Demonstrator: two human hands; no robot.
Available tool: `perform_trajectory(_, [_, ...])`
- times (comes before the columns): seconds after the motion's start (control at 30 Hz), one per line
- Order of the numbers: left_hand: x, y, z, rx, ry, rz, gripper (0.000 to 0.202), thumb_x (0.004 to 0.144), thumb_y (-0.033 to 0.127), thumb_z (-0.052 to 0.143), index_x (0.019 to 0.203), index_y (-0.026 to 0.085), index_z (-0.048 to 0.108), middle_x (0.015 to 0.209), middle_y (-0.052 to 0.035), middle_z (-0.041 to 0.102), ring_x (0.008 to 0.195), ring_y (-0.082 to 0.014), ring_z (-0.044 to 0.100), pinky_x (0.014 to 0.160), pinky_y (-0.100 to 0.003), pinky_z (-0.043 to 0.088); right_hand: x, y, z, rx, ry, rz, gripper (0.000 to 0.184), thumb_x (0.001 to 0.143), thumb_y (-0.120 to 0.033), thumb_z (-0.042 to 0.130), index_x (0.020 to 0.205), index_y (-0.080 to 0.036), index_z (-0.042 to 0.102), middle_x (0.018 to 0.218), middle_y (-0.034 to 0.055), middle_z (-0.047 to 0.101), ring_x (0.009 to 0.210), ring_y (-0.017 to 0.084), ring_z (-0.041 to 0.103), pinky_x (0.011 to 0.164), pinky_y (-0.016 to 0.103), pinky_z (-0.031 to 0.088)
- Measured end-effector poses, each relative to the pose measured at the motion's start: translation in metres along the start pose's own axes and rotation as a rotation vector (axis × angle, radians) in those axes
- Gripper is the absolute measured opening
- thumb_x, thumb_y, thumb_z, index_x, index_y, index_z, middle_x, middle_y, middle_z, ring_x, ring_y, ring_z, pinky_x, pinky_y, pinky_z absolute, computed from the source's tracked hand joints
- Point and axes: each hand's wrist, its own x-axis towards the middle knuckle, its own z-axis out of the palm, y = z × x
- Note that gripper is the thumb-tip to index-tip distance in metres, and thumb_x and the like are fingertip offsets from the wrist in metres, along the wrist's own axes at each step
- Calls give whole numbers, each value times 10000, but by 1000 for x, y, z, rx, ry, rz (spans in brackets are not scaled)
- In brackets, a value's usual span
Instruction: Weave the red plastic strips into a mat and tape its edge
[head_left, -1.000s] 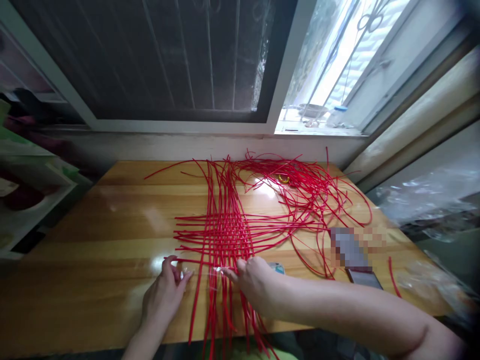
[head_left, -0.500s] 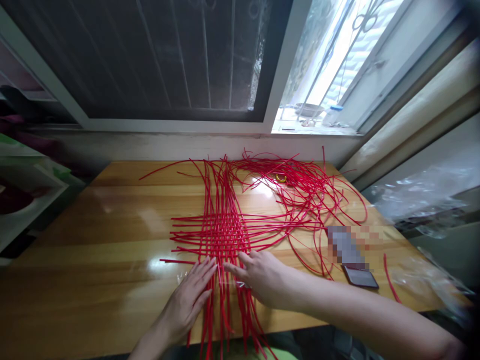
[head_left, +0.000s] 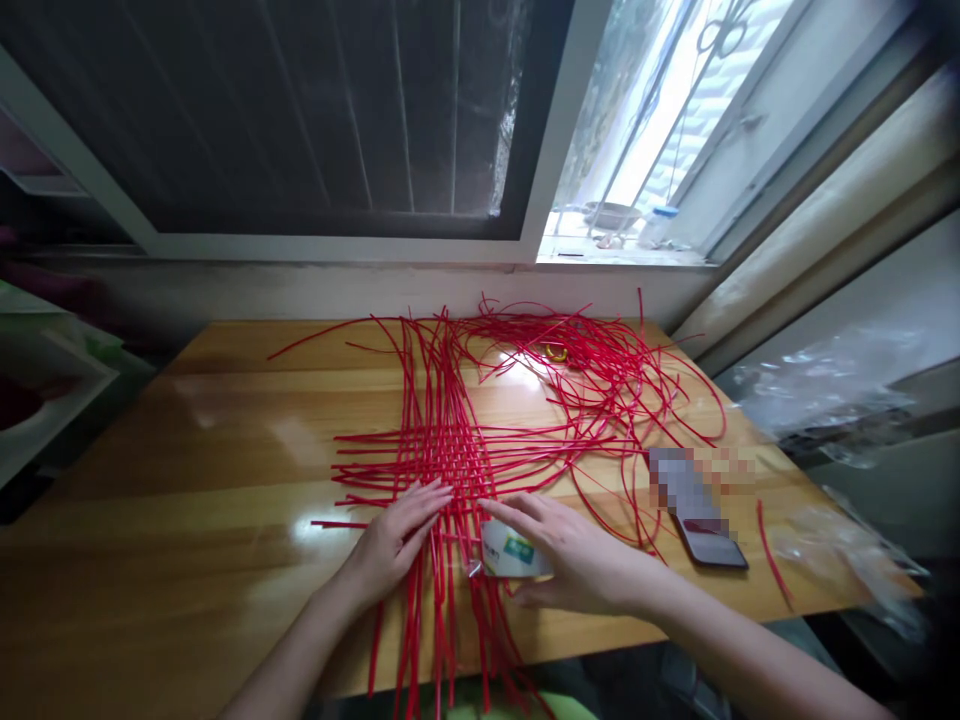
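Observation:
Red strands cross over and under each other in a woven patch (head_left: 454, 460) on the wooden table. My left hand (head_left: 397, 530) lies flat on the patch's lower left part, fingers stretched out. On the right, my right hand (head_left: 574, 550) is curled round a white round thing with a green label (head_left: 514, 548), which looks like a roll of clear tape. It rests over the strands at the patch's lower right. A shiny clear bit (head_left: 472, 568) shows at its left edge. Loose strand ends (head_left: 442, 640) run down toward the table's front edge.
A tangle of loose red strands (head_left: 600, 360) covers the back right, with a small yellow ring-like thing (head_left: 556, 353) among them. A phone (head_left: 712, 545), partly blurred out, lies at right. Beyond it are a short red strand (head_left: 771, 555) and clear plastic wrapping (head_left: 862, 570).
The white roll has come into view in my right hand, which has shifted right from the strands. My left hand has moved up onto the woven patch. The view has shifted slightly.

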Motion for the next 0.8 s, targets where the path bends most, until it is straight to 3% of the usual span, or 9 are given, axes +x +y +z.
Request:
perform_trajectory(0.13, [18, -17, -17, 193, -112, 149, 490, 826, 86, 421, 1272, 288, 425, 1383, -32, 370, 1313, -201, 239, 1060, -491, 242, -11, 1, 0, 91, 5, 20, 815, 722, -373, 645, 1390, -284, 187, 1166, 94, 461, 1028, 218, 461, 871, 353, 398])
perform_trajectory(0.27, [35, -32, -25, 265, -173, 174, 498, 817, 169, 517, 1282, 305, 406, 1431, -37, 276, 1330, -218, 181, 1064, -472, 236, -15, 6, 2, 146, 36, -7, 853, 701, -486, 642, 1391, -269, 190, 1229, 112, 422, 1092, 240, 430, 914, 378, 379])
perform_trajectory(0.33, [43, -34, -21, 274, -190, 149, 531, 813, 234, 547, 1306, 309, 364, 1443, -43, 244, 1332, -218, 172, 1067, -460, 230, -14, 15, 4, 172, 87, 23, 749, 760, -510, 569, 1379, -269, 222, 1263, 108, 406, 1120, 230, 420, 933, 377, 368])
perform_trajectory(0.47, [52, -33, -5, 266, -195, 104, 674, 761, 373, 607, 1346, 306, 280, 1456, -75, 194, 1337, -234, 144, 1071, -472, 195, -9, 42, 8, 228, 235, 154, 351, 911, -420, 337, 1152, -229, 507, 1099, 73, 535, 1018, 176, 492, 885, 343, 403])
perform_trajectory(0.6, [53, -32, 6, 206, -222, 83, 769, 702, 495, 620, 1354, 312, 256, 1455, -101, 182, 1337, -265, 131, 1054, -500, 203, -13, 60, 9, 358, 202, 154, 342, 915, -419, 327, 973, -189, 573, 951, 54, 589, 901, 162, 537, 812, 314, 440])
perform_trajectory(0.7, [50, -30, 7, 173, -258, 73, 852, 627, 577, 635, 1350, 314, 267, 1460, -111, 157, 1336, -297, 105, 1044, -531, 188, -20, 61, 9, 449, 174, 173, 353, 910, -427, 334, 1036, -184, 556, 991, 64, 583, 924, 168, 535, 830, 325, 437])
perform_trajectory(0.8, [50, -28, 5, 159, -293, 79, 904, 574, 605, 656, 1344, 310, 285, 1464, -118, 132, 1336, -313, 89, 1043, -550, 157, -25, 59, 11, 443, 127, 121, 400, 840, -456, 474, 1143, -197, 512, 1090, 74, 544, 989, 191, 504, 881, 355, 408])
